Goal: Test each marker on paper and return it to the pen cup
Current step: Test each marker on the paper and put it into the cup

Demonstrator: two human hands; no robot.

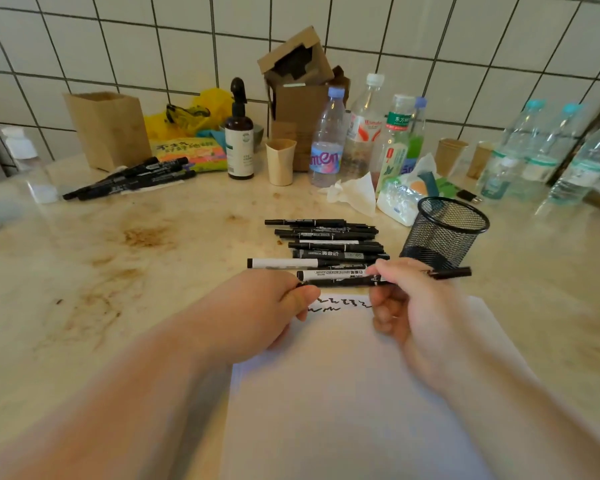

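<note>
Marker, black, held level over the top edge of the paper, both hands on it. Left hand pinches the left end between thumb and curled fingers; right hand grips the right part, the far end jutting out past the fingers toward the pen cup. Cup of black mesh stands upright just right of a pile of markers lying on the counter beyond the sheet. Black scribbles show on the paper between the hands. Second bunch of markers lies far left, near a brown paper bag.
</note>
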